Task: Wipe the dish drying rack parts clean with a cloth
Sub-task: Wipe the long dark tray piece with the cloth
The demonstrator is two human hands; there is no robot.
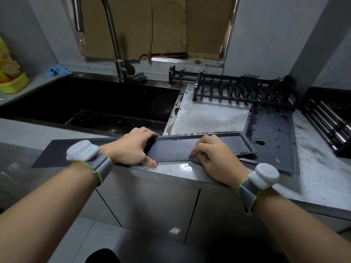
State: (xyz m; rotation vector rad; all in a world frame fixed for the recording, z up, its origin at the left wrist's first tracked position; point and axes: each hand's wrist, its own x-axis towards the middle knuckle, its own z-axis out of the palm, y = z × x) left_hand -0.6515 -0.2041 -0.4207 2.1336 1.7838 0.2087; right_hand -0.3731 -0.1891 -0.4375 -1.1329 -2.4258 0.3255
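Wet speckled counter (pixel 207 114) beside a black sink (pixel 91 103) bears a long tray (pixel 171 149), left hand (pixel 131 149) gripping it, right hand (pixel 216 158) curled fingers pressing a cloth (pixel 193 159) on its near edge.

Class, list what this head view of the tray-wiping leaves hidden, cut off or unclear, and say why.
- Cloth: only a mesh-like scrap shows beneath the right hand, so its size is unknown.
- Long tray: the left hand gripping it hides its middle.
- Sink drain: hidden behind the counter edge.
- Roller rack: cut off by the right frame edge.
- Bottle: cut off at the left edge.
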